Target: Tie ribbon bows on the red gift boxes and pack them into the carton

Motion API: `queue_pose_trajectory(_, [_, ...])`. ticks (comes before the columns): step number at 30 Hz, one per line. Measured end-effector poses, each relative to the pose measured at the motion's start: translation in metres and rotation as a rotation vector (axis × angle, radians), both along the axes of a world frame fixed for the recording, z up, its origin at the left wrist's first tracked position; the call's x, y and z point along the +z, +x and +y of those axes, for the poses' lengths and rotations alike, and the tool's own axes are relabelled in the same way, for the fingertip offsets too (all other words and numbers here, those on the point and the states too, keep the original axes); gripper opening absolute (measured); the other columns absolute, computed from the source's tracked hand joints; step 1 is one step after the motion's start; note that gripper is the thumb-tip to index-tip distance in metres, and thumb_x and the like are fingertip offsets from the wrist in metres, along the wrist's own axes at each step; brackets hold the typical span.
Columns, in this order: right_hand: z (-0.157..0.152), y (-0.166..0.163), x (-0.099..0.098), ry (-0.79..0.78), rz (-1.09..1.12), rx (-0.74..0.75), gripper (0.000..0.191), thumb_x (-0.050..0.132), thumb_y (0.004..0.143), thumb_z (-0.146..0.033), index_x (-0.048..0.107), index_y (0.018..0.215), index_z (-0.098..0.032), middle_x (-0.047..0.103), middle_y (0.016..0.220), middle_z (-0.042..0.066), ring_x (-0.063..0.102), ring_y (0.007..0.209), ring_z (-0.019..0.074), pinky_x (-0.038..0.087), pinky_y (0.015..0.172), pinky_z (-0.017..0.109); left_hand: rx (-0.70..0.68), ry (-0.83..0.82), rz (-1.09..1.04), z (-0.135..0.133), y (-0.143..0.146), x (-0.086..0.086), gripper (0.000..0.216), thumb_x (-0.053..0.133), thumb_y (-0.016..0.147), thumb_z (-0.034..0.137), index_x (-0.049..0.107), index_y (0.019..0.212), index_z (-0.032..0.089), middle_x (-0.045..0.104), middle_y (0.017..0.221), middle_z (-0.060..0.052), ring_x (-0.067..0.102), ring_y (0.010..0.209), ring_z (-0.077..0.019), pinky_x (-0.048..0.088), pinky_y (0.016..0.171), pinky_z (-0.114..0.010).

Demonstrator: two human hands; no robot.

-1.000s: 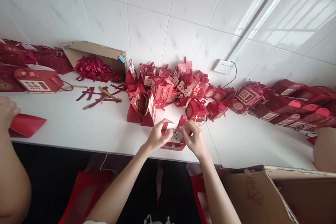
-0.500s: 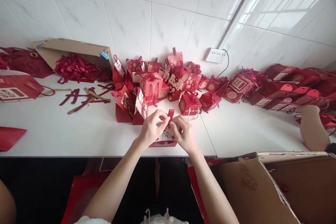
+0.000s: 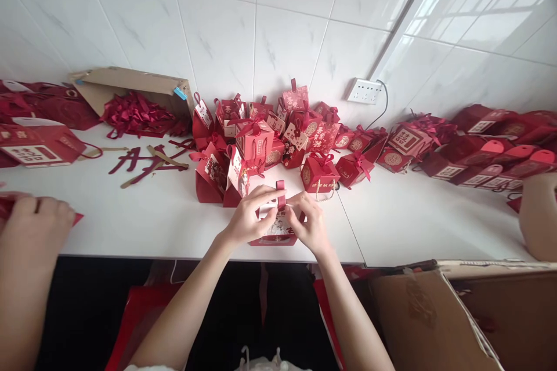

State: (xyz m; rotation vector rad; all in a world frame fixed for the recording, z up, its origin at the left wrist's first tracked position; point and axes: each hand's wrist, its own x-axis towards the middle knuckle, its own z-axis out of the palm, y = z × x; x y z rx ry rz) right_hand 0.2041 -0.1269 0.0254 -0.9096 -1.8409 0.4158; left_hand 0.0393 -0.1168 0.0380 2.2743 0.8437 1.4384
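A small red gift box (image 3: 273, 240) with a white printed front panel stands near the table's front edge, between my hands. From its top rises a dark red ribbon loop (image 3: 281, 185). My left hand (image 3: 249, 215) has its fingers bent against the left side of the ribbon, thumb below. On the other side, my right hand (image 3: 308, 221) is curled, thumb and forefinger at the ribbon's base. My fingers partly cover the box top. Just behind stand many finished-looking red boxes (image 3: 253, 140) with bows and tags.
Loose ribbon strips (image 3: 150, 162) lie at left, before a cardboard box (image 3: 130, 76) of ribbons. Another person's hand (image 3: 37, 214) holds red card at far left; another person's arm (image 3: 539, 214) is at right. Red boxes (image 3: 474, 156) pile up there, above a large carton (image 3: 409, 301).
My left fingers have shifted from a pinch to lie across the ribbon loop. Another person's hand has come in at left onto the red card. The view has turned slightly left.
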Motion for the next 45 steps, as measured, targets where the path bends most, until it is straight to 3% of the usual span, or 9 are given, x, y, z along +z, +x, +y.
queue_pose_trajectory(6, [0.004, 0.002, -0.004, 0.001, 0.031, 0.042, 0.008, 0.050, 0.087, -0.022, 0.057, 0.083, -0.021, 0.056, 0.077, 0.003, 0.053, 0.071, 0.0158, 0.044, 0.063, 0.030, -0.032, -0.039, 0.010, 0.003, -0.001, -0.004, 0.032, 0.052, 0.082, 0.014, 0.059, 0.113, 0.020, 0.061, 0.098, -0.007, 0.060, 0.094, -0.0172, 0.052, 0.083, -0.031])
queue_pose_trajectory(11, [0.004, 0.000, -0.008, 0.016, 0.063, 0.024, 0.010, 0.050, 0.087, -0.021, 0.059, 0.087, -0.020, 0.054, 0.076, 0.002, 0.052, 0.071, 0.0159, 0.043, 0.063, 0.030, -0.026, -0.054, -0.011, 0.004, -0.081, 0.023, 0.016, 0.057, 0.082, 0.030, 0.067, 0.091, 0.023, 0.061, 0.082, -0.004, 0.060, 0.086, -0.0174, 0.053, 0.081, -0.035])
queue_pose_trajectory(13, [0.004, 0.000, -0.009, 0.012, 0.065, 0.022, 0.011, 0.050, 0.087, -0.022, 0.060, 0.089, -0.021, 0.053, 0.075, 0.002, 0.051, 0.069, 0.0155, 0.042, 0.059, 0.029, -0.115, -0.018, 0.044, 0.005, -0.097, 0.030, 0.015, 0.055, 0.083, 0.034, 0.067, 0.084, 0.026, 0.060, 0.078, 0.000, 0.060, 0.078, -0.0143, 0.054, 0.077, -0.032])
queue_pose_trajectory(15, [0.004, 0.001, -0.009, 0.007, 0.059, 0.032, 0.010, 0.051, 0.087, -0.022, 0.061, 0.089, -0.021, 0.052, 0.074, 0.002, 0.049, 0.067, 0.0152, 0.041, 0.057, 0.028, -0.041, -0.062, -0.036, 0.005, -0.082, 0.027, 0.021, 0.046, 0.088, 0.030, 0.066, 0.092, 0.024, 0.061, 0.085, -0.002, 0.061, 0.084, -0.0150, 0.053, 0.080, -0.034])
queue_pose_trajectory(19, [0.004, 0.003, -0.007, -0.016, 0.049, 0.066, 0.009, 0.051, 0.087, -0.021, 0.060, 0.088, -0.020, 0.052, 0.075, 0.002, 0.050, 0.069, 0.0149, 0.040, 0.059, 0.028, -0.064, -0.108, -0.002, 0.005, -0.014, 0.004, 0.029, 0.053, 0.083, 0.018, 0.060, 0.111, 0.019, 0.062, 0.100, -0.007, 0.061, 0.094, -0.0169, 0.052, 0.081, -0.029])
queue_pose_trajectory(21, [0.004, 0.003, -0.006, -0.019, 0.057, 0.064, 0.009, 0.050, 0.087, -0.020, 0.059, 0.086, -0.020, 0.052, 0.076, 0.002, 0.050, 0.070, 0.0146, 0.041, 0.061, 0.028, -0.075, -0.127, 0.012, 0.005, 0.003, -0.003, 0.031, 0.052, 0.082, 0.016, 0.059, 0.113, 0.018, 0.062, 0.101, -0.008, 0.061, 0.095, -0.0171, 0.052, 0.081, -0.028])
queue_pose_trajectory(31, [0.004, 0.004, 0.000, -0.115, 0.059, 0.100, 0.012, 0.049, 0.089, -0.023, 0.060, 0.085, -0.020, 0.054, 0.079, 0.002, 0.052, 0.076, 0.0158, 0.043, 0.069, 0.029, -0.009, -0.246, -0.076, 0.000, 0.001, 0.000, 0.030, 0.052, 0.079, 0.017, 0.062, 0.107, 0.019, 0.060, 0.081, -0.002, 0.057, 0.078, -0.0141, 0.050, 0.074, -0.028])
queue_pose_trajectory(40, [0.004, 0.008, 0.012, -0.105, -0.045, 0.126, 0.009, 0.048, 0.089, -0.020, 0.057, 0.087, -0.020, 0.053, 0.083, 0.003, 0.054, 0.078, 0.0155, 0.045, 0.071, 0.029, -0.080, -0.467, -0.293, 0.000, 0.004, -0.005, 0.055, 0.057, 0.075, 0.016, 0.038, 0.126, 0.021, 0.057, 0.076, 0.001, 0.058, 0.078, -0.0143, 0.049, 0.063, -0.023])
queue_pose_trajectory(45, [0.001, 0.009, 0.016, -0.094, -0.120, 0.097, 0.012, 0.047, 0.089, -0.020, 0.058, 0.092, -0.019, 0.051, 0.086, 0.004, 0.054, 0.074, 0.0147, 0.045, 0.066, 0.028, -0.048, -0.438, -0.270, 0.000, 0.004, -0.010, 0.023, 0.059, 0.075, 0.017, 0.053, 0.097, 0.017, 0.060, 0.085, -0.003, 0.060, 0.081, -0.0142, 0.051, 0.071, -0.026])
